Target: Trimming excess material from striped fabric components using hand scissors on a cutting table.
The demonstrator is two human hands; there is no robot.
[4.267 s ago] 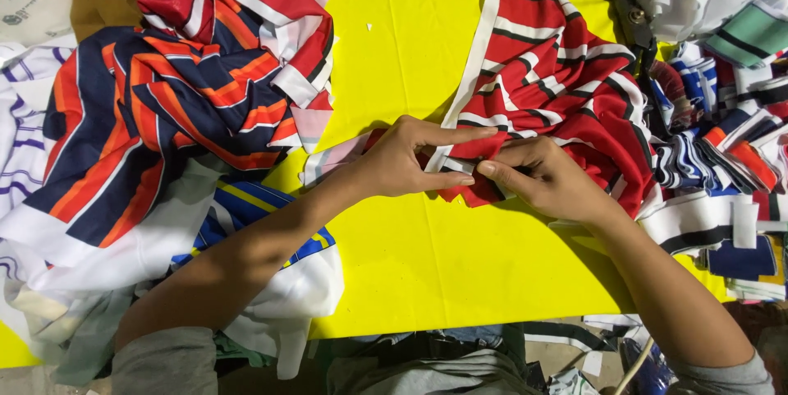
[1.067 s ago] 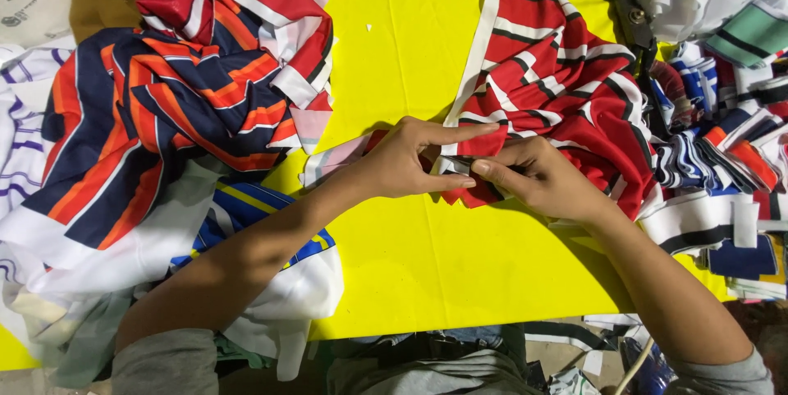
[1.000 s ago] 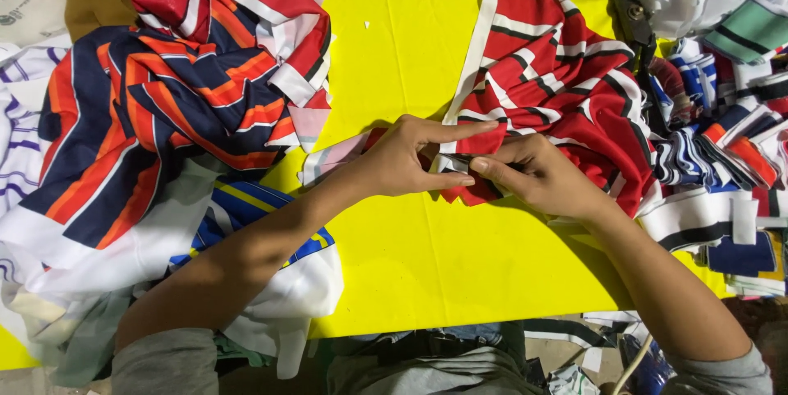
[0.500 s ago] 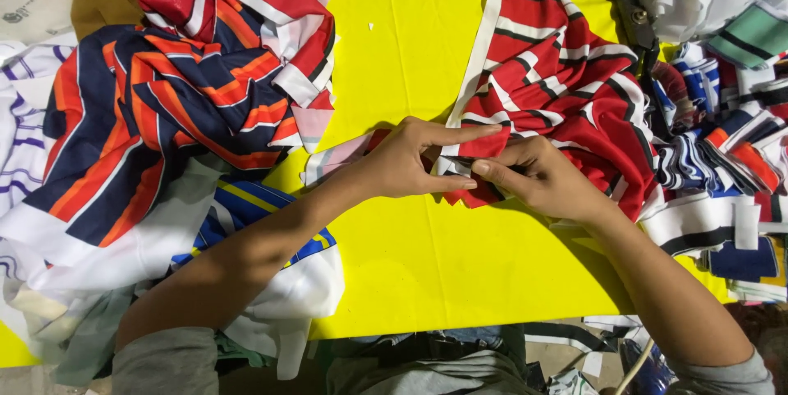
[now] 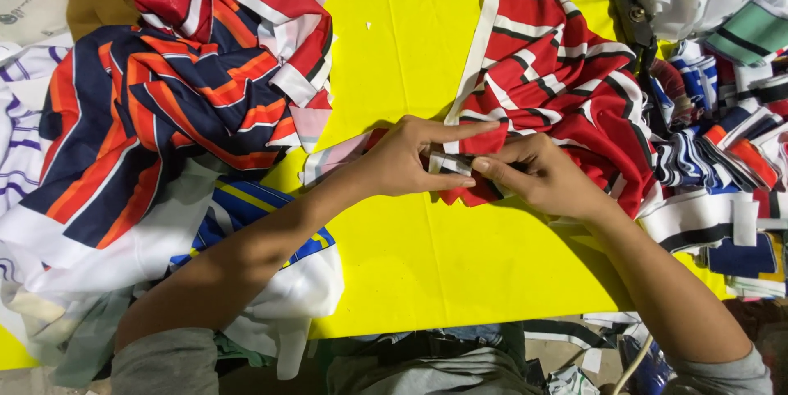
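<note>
My left hand (image 5: 414, 157) and my right hand (image 5: 546, 177) meet at the middle of the yellow table (image 5: 427, 264). Both pinch the near edge of a red fabric piece (image 5: 558, 83) with white and dark stripes, which spreads away from me to the right of centre. The fingertips of both hands hold a small folded strip of that fabric between them. My forearms cover the fabric's lower corner.
A heap of navy, orange, red and white striped cloth (image 5: 164, 107) lies at the left. A blue, yellow and white garment (image 5: 271, 222) sits under my left forearm. More striped pieces (image 5: 722, 157) pile up at the right, with dark scissors (image 5: 628, 9) at the top.
Almost nothing has moved. Both hands stay at the same spot on the red fabric's edge, with only slight shifts of the fingers.
</note>
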